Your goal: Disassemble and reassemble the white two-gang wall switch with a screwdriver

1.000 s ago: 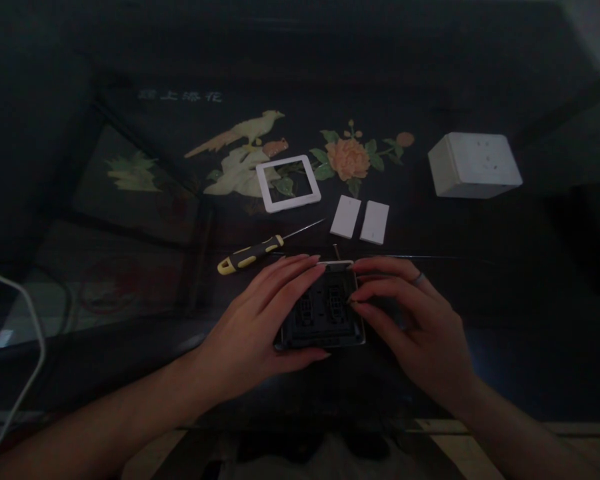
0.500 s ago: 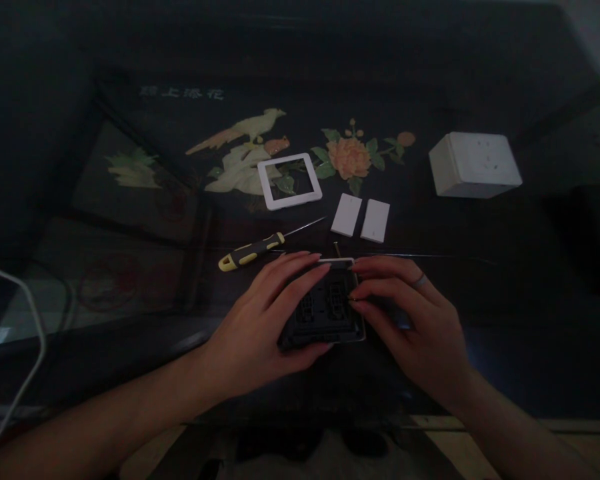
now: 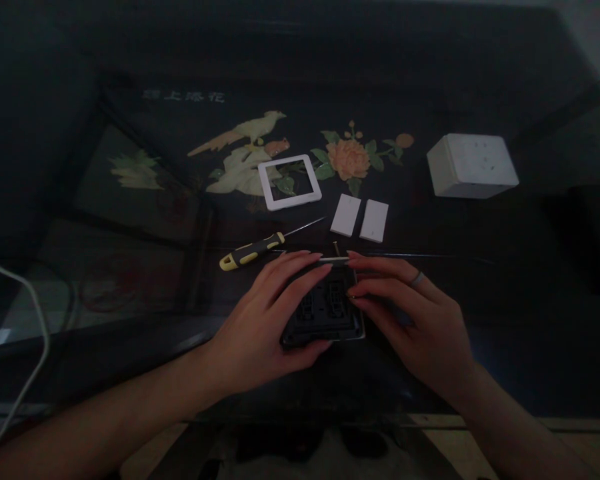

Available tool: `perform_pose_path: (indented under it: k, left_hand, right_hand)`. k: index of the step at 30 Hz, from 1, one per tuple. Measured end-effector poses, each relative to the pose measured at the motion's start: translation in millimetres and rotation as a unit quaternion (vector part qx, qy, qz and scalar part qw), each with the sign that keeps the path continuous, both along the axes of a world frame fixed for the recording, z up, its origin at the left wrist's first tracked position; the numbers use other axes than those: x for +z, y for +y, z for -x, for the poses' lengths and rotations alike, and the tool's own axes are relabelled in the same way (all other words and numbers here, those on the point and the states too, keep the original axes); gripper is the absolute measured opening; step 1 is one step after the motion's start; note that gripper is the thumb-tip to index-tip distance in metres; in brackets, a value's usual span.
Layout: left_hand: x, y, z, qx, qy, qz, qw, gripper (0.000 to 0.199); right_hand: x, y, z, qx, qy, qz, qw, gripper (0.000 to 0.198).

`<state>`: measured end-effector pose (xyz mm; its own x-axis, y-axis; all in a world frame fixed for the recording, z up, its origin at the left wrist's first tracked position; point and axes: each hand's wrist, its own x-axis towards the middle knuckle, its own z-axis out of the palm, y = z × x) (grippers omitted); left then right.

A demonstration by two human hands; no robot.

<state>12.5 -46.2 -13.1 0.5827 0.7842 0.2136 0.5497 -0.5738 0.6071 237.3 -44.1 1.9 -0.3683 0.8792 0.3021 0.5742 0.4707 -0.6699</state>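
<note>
My left hand (image 3: 263, 327) grips a black wall switch base (image 3: 323, 321) with a thin pale edge, fingers over its far side and thumb at its near side. At its right edge, my right hand (image 3: 420, 327) pinches a small brassy screw (image 3: 352, 297) between thumb and a finger, while another fingertip touches the far right corner. Most of the pinched screw is hidden. Just beyond the base, a second screw (image 3: 336, 249) lies on the table. A yellow and grey screwdriver (image 3: 253, 251) rests beyond my left hand, its shaft pointing right.
A white square frame (image 3: 265, 189) lies farther back, with two white switch covers (image 3: 346, 215) to its right. A white box with a socket face (image 3: 483, 161) stands at the right. Along the left edge runs a white cable (image 3: 40, 327). The dark glossy table (image 3: 480, 280) carries bird and flower pictures.
My right fingers have shifted slightly left along the far edge of the switch base, the pinch staying at its right side. The left hand keeps its hold.
</note>
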Motion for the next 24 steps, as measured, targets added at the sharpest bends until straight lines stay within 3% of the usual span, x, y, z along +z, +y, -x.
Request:
perform_pose_path:
  k: [7, 24]
  left_hand:
    - [-0.8, -0.2, 0.8, -0.002, -0.002, -0.008, 1.0, 0.07]
    - [-0.9, -0.1, 1.3, -0.004, -0.004, -0.004, 1.0, 0.068]
  right_hand:
    - [-4.8, -3.2, 0.3, 0.013, -0.018, -0.065, 0.998, 0.015]
    - [-3.5, -3.4, -0.8, 0.014, -0.03, -0.09, 0.995, 0.013]
